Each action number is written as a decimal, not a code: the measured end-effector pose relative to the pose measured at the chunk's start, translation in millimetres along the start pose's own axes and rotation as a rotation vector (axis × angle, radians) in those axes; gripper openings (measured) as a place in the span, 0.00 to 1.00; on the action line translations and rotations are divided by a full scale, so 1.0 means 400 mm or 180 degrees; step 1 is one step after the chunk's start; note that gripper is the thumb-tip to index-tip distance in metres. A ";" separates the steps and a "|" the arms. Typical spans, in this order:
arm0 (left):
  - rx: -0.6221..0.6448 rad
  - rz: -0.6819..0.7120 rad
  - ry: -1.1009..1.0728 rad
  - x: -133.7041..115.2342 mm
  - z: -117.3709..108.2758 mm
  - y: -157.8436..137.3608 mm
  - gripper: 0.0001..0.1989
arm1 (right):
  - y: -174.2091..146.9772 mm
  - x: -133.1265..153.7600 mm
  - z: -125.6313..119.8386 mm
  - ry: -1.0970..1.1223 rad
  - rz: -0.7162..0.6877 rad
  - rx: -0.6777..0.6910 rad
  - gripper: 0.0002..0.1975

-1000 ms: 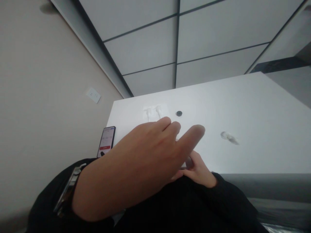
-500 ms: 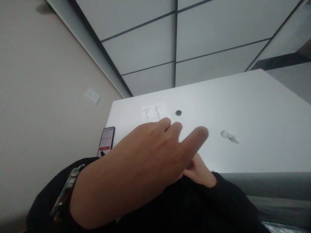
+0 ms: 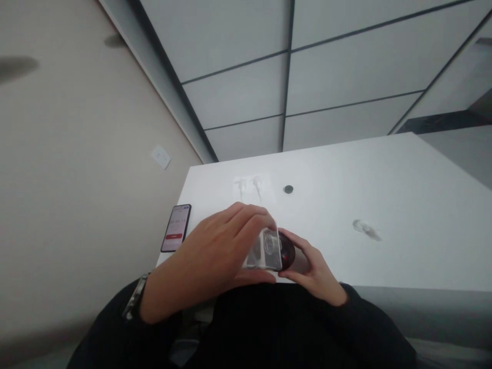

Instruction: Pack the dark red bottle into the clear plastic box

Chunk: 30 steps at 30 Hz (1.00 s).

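My left hand (image 3: 215, 251) grips a small clear plastic piece (image 3: 266, 249) between thumb and fingers, just above the near edge of the white table (image 3: 384, 179). Right beside it, my right hand (image 3: 313, 269) holds a small dark round object (image 3: 287, 251) that touches the clear piece. Both wrists wear black sleeves, and a metal watch band shows on the left wrist.
A phone (image 3: 176, 234) with a lit screen lies at the table's left edge. Two white earbuds (image 3: 249, 185) and a small dark disc (image 3: 288, 189) lie farther back. A grey smudge-like mark (image 3: 366, 229) sits to the right. A beige wall with a socket (image 3: 160, 157) stands left.
My left hand has dropped lower and farther from the camera, closing its fingers on the clear piece. The right hand's dark object, hidden before, has come into sight.
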State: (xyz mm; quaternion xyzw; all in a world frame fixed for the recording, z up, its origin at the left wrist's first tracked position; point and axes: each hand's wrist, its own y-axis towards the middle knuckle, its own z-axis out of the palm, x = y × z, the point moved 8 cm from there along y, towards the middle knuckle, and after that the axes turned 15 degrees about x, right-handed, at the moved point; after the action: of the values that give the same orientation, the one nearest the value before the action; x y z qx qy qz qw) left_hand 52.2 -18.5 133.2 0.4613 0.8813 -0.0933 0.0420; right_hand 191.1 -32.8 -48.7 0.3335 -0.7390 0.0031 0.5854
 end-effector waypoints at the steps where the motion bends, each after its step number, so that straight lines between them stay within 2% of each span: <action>1: -0.0082 0.0011 -0.0077 0.005 0.007 -0.009 0.36 | -0.001 0.000 0.001 -0.0009 -0.0022 -0.0002 0.41; 4: -0.0302 0.0039 -0.0279 0.017 0.028 -0.037 0.40 | -0.006 -0.004 0.001 -0.0034 -0.0044 -0.0049 0.40; 6: -0.0495 0.0001 -0.0471 0.032 0.041 -0.061 0.37 | -0.010 -0.010 0.002 -0.0029 -0.0026 -0.0074 0.40; 9: -0.1040 -0.0136 -0.0859 0.062 0.065 -0.110 0.33 | -0.015 -0.023 0.006 0.0058 0.0049 -0.0078 0.39; 13: -0.2130 -0.0100 -0.1688 0.088 0.136 -0.169 0.33 | -0.023 -0.040 0.011 0.0131 0.0130 -0.0076 0.38; 17: -0.3751 0.0047 -0.2688 0.093 0.248 -0.215 0.37 | -0.032 -0.051 0.011 0.0052 0.0151 -0.0081 0.37; 19: -0.4167 -0.0043 -0.2772 0.078 0.301 -0.217 0.37 | -0.036 -0.055 0.008 -0.0003 0.0154 -0.0103 0.37; 24: -0.4727 -0.0164 -0.2994 0.049 0.384 -0.220 0.37 | -0.035 -0.051 0.004 -0.0134 0.0170 -0.0104 0.38; 27: -0.4720 -0.0290 -0.3298 0.048 0.413 -0.215 0.36 | -0.030 -0.042 0.002 -0.0131 0.0131 -0.0125 0.38; 30: -0.4582 -0.0587 -0.3279 0.050 0.426 -0.213 0.34 | -0.029 -0.041 0.002 -0.0120 0.0132 -0.0149 0.38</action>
State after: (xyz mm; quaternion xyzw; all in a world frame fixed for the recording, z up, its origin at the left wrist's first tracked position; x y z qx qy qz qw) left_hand -31.3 -84.6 -25.9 0.1511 0.6318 0.2843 0.7051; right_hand 197.6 -34.1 -67.7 0.3043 -0.7565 -0.0082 0.5789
